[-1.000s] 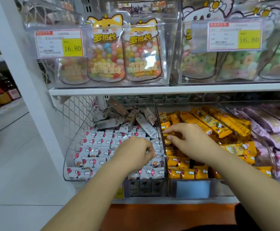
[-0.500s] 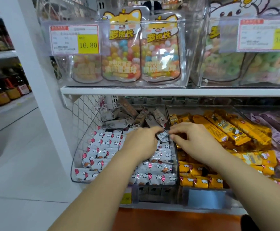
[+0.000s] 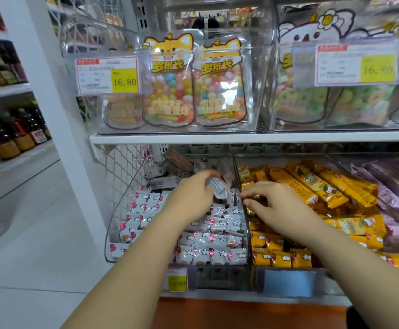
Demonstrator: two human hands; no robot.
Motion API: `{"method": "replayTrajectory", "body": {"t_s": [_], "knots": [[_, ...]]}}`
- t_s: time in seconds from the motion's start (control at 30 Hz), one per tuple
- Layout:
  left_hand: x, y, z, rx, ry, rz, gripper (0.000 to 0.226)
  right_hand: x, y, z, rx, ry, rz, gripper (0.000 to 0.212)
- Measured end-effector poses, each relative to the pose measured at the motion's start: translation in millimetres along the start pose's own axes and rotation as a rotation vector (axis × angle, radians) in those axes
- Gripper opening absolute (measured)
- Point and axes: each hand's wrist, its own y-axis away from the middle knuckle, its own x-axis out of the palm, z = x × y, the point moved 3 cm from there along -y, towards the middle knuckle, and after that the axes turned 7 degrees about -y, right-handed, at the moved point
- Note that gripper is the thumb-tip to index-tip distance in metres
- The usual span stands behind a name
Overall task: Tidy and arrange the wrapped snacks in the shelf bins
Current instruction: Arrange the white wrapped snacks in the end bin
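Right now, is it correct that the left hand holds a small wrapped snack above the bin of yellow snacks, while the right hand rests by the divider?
Not quite. In the head view the left hand holds the wrapped snack above the bin of white balloon-print snacks; the right hand is by the divider.

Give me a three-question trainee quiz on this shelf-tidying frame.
1. True or false: the left hand holds a wrapped snack.
2. The right hand is over snacks of which colour? A white, B yellow, C purple.
3. Fill in: the upper left price tag reads ____.
Key: 1 true; 2 B; 3 16.80.
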Motion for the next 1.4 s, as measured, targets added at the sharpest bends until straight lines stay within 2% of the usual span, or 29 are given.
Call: {"method": "replayTrajectory", "body": {"t_s": [0.1, 0.27, 0.43, 0.53, 0.67, 0.73, 0.83, 0.97, 1.03, 1.13, 1.23, 1.4], "knots": [[-18.1, 15.1, 6.0, -0.041, 0.239, -0.042, 0.034, -2.8, 1.3, 4.9, -0.023, -0.032, -0.015, 0.03], [-28.7, 35.6, -0.7, -0.163, 0.631, 0.012, 0.04, 6.3, 0.8, 19.5, -0.094, -0.182, -0.002, 0.067], [-19.1, 42.6, -10.5, -0.186, 0.867, 0.123, 0.044, 3.8, -0.6, 27.8, -0.141, -0.299, -0.197, 0.059], [-18.7, 43.0, -9.0, -0.182, 0.915, 0.143, 0.044, 3.4, 0.0, 29.2, -0.133, -0.437, -0.175, 0.041], [-16.1, 44.2, -4.6, -0.164, 0.847, 0.216, 0.043, 2.5, -2.8, 22.9, -0.049, -0.588, -0.153, 0.019], [-17.4, 45.4, -2.4, -0.141, 0.706, 0.237, 0.038, 1.8, -3.4, 18.8, 0.005, -0.597, -0.163, 0.017], [-22.3, 48.4, -0.3, -0.073, 0.379, 0.193, 0.027, 0.2, -3.6, 13.8, 0.062, -0.565, -0.192, 0.02], [-14.8, 42.1, -7.0, 0.029, 0.335, 0.088, 0.036, -1.8, -5.4, 11.7, 0.043, -0.512, -0.25, 0.012], [-8.9, 30.2, -6.5, 0.046, 0.291, -0.02, 0.035, -3.9, -6.2, 12.8, 0.007, -0.383, -0.311, 0.016], [-2.4, 13.0, -1.4, -0.002, 0.08, -0.118, 0.033, -3.8, -9.3, 12.8, 0.003, -0.2, -0.357, 0.032], [7.5, -1.4, 4.8, -0.015, -0.104, -0.076, 0.033, -0.1, -14.9, 10.4, 0.004, -0.129, -0.355, 0.035], [18.6, -13.3, 12.1, 0.02, -0.172, 0.029, 0.024, -3.7, -25.6, 20.3, -0.067, -0.069, -0.331, 0.034]]}}
